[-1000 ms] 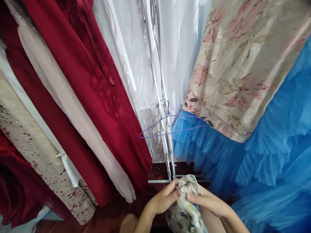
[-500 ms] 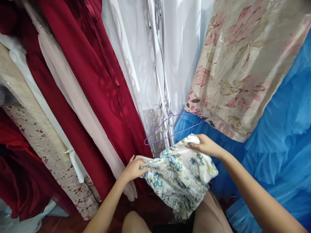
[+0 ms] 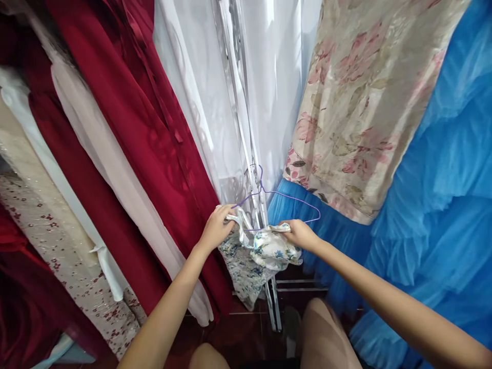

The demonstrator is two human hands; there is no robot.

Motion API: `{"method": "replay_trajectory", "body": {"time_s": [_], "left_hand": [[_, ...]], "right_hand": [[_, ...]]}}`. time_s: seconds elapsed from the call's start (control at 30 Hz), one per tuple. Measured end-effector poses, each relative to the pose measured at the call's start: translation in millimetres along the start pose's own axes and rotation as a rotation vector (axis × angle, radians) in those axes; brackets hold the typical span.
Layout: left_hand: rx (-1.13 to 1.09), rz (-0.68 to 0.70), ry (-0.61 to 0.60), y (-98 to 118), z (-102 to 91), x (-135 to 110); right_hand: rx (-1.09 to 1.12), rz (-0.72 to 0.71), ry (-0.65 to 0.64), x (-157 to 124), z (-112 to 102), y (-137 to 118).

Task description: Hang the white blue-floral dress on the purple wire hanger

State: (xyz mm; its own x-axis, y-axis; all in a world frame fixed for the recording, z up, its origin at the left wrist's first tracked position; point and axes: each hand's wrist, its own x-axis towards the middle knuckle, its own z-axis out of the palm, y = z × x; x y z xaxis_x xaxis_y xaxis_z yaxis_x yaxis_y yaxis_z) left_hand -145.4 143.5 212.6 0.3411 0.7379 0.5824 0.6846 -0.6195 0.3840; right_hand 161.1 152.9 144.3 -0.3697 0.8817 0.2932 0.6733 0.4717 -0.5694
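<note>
A white garment with a blue and green floral print (image 3: 265, 251) hangs between my two hands, up against a thin purple wire hanger (image 3: 286, 197). My left hand (image 3: 217, 225) is closed on the garment's left edge, at the hanger's left end. My right hand (image 3: 300, 233) is closed on its right edge, just under the hanger's lower wire. The hanger's hook sits on a white metal rack frame (image 3: 238, 102). Most of the cloth droops below my hands.
Long dark red dresses (image 3: 146, 133) and pale cream ones (image 3: 96, 148) hang to the left. A sheer white curtain (image 3: 277, 77) is behind the rack. A pink floral fabric (image 3: 353, 113) and blue tulle (image 3: 434, 215) fill the right. My knees show at the bottom.
My hands rose from my lap with the bundled garment, spread it open, then lifted it up to the purple hanger, where both now hold it at the wire.
</note>
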Motion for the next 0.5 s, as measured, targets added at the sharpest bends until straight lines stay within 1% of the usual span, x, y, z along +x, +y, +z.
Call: {"method": "replay_trajectory", "body": {"time_s": [0.03,0.07,0.1,0.13,0.17,0.2,0.23,0.27,0.3,0.33,0.37,0.4,0.43,0.47,0.5], "left_hand": [[-0.012,-0.034,0.056,4.7,3.1,4.6],[-0.016,-0.075,0.117,8.1,6.0,7.7],[-0.015,-0.112,0.171,10.4,8.2,9.2],[-0.013,-0.136,0.208,11.6,9.6,9.4],[-0.011,-0.145,0.223,12.1,10.0,8.8],[-0.014,-0.142,0.221,11.8,9.4,7.9],[-0.023,-0.135,0.207,10.7,7.8,7.2],[-0.038,-0.126,0.185,8.7,5.3,7.1],[-0.057,-0.116,0.166,5.5,2.1,7.7],[-0.075,-0.106,0.158,1.0,-1.6,9.0],[-0.085,-0.099,0.177,-5.0,-5.4,10.7],[-0.084,-0.101,0.229,-12.1,-8.9,12.5],[-0.073,-0.114,0.306,-19.9,-11.6,14.1],[-0.061,-0.138,0.389,-27.7,-13.0,15.2],[-0.060,-0.172,0.449,-34.5,-12.8,15.6]], "right_hand": [[0.013,-0.024,0.017,-7.3,-1.8,-0.4],[0.022,-0.030,0.073,-14.4,-5.8,1.3],[0.027,-0.015,0.166,-21.1,-12.2,5.2],[0.028,0.019,0.285,-27.0,-20.7,10.9],[0.027,0.064,0.402,-32.0,-31.1,17.7],[0.027,0.108,0.493,-35.9,-43.1,24.9],[0.026,0.136,0.538,-38.6,-56.1,31.5],[0.029,0.147,0.532,-40.6,-69.5,36.9],[0.046,0.148,0.479,-42.0,-82.6,40.5],[0.092,0.146,0.386,-43.3,-94.7,42.0],[0.172,0.146,0.272,-44.6,-105.1,41.3],[0.282,0.153,0.156,-45.9,-113.1,38.5],[0.411,0.164,0.058,-46.8,-118.2,34.1],[0.539,0.178,0.000,-46.9,-119.9,28.6],[0.646,0.199,0.032,-45.9,-118.0,22.4]]}}
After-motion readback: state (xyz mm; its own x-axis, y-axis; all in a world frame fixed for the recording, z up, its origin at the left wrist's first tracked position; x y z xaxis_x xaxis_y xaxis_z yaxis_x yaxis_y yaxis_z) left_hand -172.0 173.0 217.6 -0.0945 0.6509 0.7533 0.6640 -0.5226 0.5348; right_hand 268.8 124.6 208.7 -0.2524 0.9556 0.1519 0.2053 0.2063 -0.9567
